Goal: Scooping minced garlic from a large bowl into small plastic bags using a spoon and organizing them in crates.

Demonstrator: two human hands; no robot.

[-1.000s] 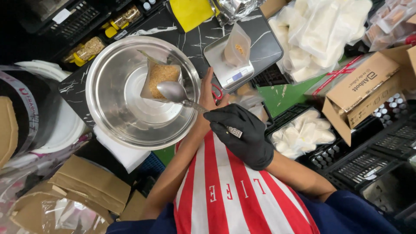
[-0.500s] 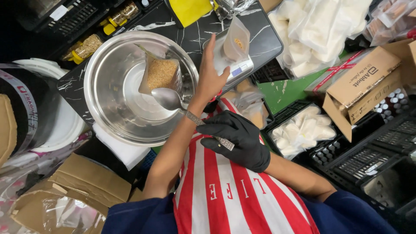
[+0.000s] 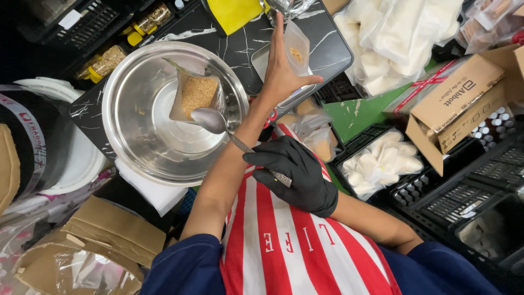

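The left hand (image 3: 284,74), bare, is raised over the dark marbled table (image 3: 240,46) with fingers extended upward and thumb out to the side, gripping a small clear pouch (image 3: 297,52) that carries a small amount of brown granules. The pouch stands upright against the palm side of the fingers, above a scale platform (image 3: 262,60) that is largely hidden behind the hand. The right hand (image 3: 297,175), in a black glove, is closed around the handle of a metal spoon (image 3: 210,119); the spoon's bowl shows empty and lies over the rim area of a large steel bowl (image 3: 136,109). Inside the steel bowl sits 1 open clear bag of brown granules (image 3: 197,95), leaning toward the far side. A white cloth (image 3: 155,191) lies under the near edge of the bowl. To the right, a black crate holds white packets (image 3: 382,161), beside an open cardboard box (image 3: 453,106). A yellow pouch (image 3: 234,12) lies at the far table edge. The person wears a red-and-white striped apron (image 3: 284,240).
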